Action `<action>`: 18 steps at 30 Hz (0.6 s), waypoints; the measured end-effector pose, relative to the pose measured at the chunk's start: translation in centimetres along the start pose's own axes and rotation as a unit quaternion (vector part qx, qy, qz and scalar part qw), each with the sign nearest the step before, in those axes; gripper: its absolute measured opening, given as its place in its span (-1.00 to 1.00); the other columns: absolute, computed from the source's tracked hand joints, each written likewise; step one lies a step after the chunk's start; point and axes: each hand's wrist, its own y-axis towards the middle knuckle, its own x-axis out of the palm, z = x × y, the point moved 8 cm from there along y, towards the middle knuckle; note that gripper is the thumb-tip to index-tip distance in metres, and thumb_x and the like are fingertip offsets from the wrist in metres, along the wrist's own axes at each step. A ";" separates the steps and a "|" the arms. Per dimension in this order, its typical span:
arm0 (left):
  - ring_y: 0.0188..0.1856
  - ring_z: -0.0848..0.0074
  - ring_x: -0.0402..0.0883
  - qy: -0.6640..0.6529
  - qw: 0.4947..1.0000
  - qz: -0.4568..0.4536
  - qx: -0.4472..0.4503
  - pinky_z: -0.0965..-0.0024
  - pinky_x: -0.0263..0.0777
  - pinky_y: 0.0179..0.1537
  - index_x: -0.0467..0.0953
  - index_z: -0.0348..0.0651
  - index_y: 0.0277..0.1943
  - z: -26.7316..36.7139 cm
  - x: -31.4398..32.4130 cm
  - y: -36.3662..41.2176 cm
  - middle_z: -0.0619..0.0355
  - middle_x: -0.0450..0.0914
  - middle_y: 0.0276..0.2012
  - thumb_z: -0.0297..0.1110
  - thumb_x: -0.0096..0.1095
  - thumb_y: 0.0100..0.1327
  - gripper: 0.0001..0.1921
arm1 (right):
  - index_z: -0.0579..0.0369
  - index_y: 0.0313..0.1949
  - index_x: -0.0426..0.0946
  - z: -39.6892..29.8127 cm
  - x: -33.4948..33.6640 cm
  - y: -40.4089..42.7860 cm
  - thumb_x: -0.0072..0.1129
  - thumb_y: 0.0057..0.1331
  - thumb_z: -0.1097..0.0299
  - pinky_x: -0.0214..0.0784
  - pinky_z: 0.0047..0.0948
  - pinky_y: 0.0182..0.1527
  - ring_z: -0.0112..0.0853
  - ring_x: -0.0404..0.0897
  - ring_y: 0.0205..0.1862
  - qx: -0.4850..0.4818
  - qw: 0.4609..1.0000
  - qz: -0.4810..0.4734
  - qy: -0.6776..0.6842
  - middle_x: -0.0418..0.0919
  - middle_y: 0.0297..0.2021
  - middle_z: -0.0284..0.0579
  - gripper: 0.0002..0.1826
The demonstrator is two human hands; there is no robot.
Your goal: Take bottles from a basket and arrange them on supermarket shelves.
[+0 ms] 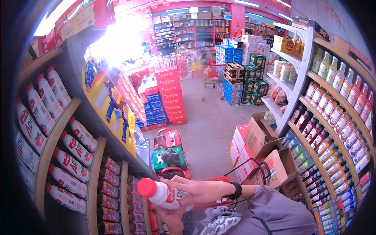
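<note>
A white plastic drink bottle with a red cap (pixel 165 194) is held at the lower middle, its cap towards the upper left. My right hand (pixel 195 189), with a black band at the wrist, lies over the bottle's upper side with its fingers around it. From below, my left hand (pixel 171 218) touches the same bottle, its thumb against the side; part of its grip is hidden. Behind my right forearm, a red shopping basket (pixel 217 179) is partly in view, with items inside. Similar red-capped bottles (pixel 72 166) lie in rows on the left shelf.
Wooden-edged shelves (pixel 97 164) of drinks rise at left, with more bottle shelves (pixel 320 129) at right. Ahead, a red carrier (pixel 173 173) holds green packs. Open cardboard boxes (pixel 274 170) stand at right. Stacked red cartons (pixel 171 94) and a shopping cart (pixel 213 75) are farther along the aisle.
</note>
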 end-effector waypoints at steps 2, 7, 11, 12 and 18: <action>0.29 0.26 0.48 0.011 1.000 0.008 0.008 0.13 0.44 0.30 -0.02 -0.21 0.53 -0.7 -1.0 0.8 -0.02 0.34 0.33 -0.31 0.71 0.04 0.12 | 0.18 0.61 -0.24 0.1 -0.2 1.1 0.11 0.46 0.41 0.16 -0.25 0.39 -0.10 0.28 0.37 -0.005 1.000 0.000 0.018 0.23 0.26 0.08 -0.10; 0.37 0.21 0.42 -0.035 0.998 0.040 0.042 0.04 0.38 0.39 -0.10 -0.10 0.59 0.9 -1.3 2.5 0.02 0.31 0.41 -0.32 0.59 0.19 0.07 | 0.19 0.60 -0.16 0.2 -0.2 2.7 0.15 0.50 0.27 0.19 -0.23 0.41 -0.09 0.33 0.40 -0.046 0.998 0.013 -0.033 0.20 0.36 0.11 -0.14; 0.42 0.16 0.37 -0.103 0.992 0.046 0.060 -0.02 0.35 0.41 -0.08 -0.08 0.58 1.7 -1.0 4.0 -0.02 0.27 0.45 -0.15 0.52 0.28 0.00 | 0.20 0.59 -0.15 -0.1 -0.8 2.6 0.24 0.46 0.19 0.15 -0.21 0.47 -0.02 0.24 0.48 -0.078 0.991 0.034 -0.106 0.08 0.47 0.17 -0.07; 0.43 0.14 0.35 -0.143 0.988 0.047 0.039 -0.03 0.34 0.42 -0.08 -0.07 0.57 1.7 -0.6 4.3 -0.03 0.26 0.46 -0.10 0.49 0.30 -0.03 | 0.21 0.59 -0.15 -0.3 -1.0 2.4 0.25 0.45 0.19 0.14 -0.20 0.47 0.00 0.22 0.49 -0.092 0.984 0.054 -0.140 0.06 0.48 0.17 -0.06; 0.48 0.12 0.28 -0.177 0.982 0.035 0.054 -0.08 0.24 0.47 -0.09 -0.09 0.57 2.6 1.6 5.4 -0.08 0.18 0.51 -0.15 0.47 0.27 -0.01 | 0.23 0.60 -0.19 -0.1 -2.3 2.7 0.29 0.41 0.23 0.08 -0.18 0.51 0.00 0.12 0.55 -0.111 0.985 0.058 -0.123 0.01 0.52 0.18 0.00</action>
